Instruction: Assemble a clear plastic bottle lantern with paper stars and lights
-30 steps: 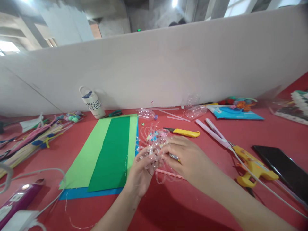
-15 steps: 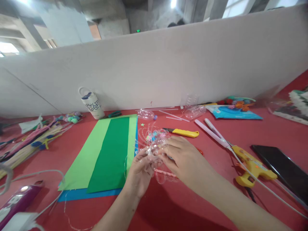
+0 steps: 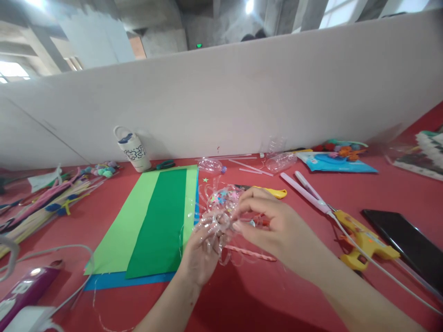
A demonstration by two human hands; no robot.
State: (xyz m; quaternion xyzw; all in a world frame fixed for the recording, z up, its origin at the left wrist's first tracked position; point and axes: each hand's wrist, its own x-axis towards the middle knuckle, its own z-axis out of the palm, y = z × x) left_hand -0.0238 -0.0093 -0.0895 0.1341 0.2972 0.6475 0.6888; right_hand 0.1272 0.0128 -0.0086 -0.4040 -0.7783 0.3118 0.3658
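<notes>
My left hand [image 3: 200,256] is closed around the lower part of a clear plastic piece cut into curling strips [image 3: 217,207], dotted with small coloured stars. My right hand [image 3: 277,230] pinches at the same piece from the right, fingers curled; a small red and metal thing shows between its fingers, too small to name. A pink striped straw [image 3: 254,253] lies on the red table [image 3: 242,304] just below the hands.
Green paper sheets [image 3: 155,221] on a blue sheet lie to the left. A yellow utility knife [image 3: 275,192], a pink flat tool [image 3: 304,191], a yellow glue gun [image 3: 365,240] and a black tablet [image 3: 408,242] are to the right. Pipe cleaners [image 3: 41,207] lie far left, clear bottles [image 3: 282,161] at the back.
Both hands lifted the clear strip piece slightly and turned it. My right hand's fingers opened into a pinch, showing a small red thing; the straw below is more exposed.
</notes>
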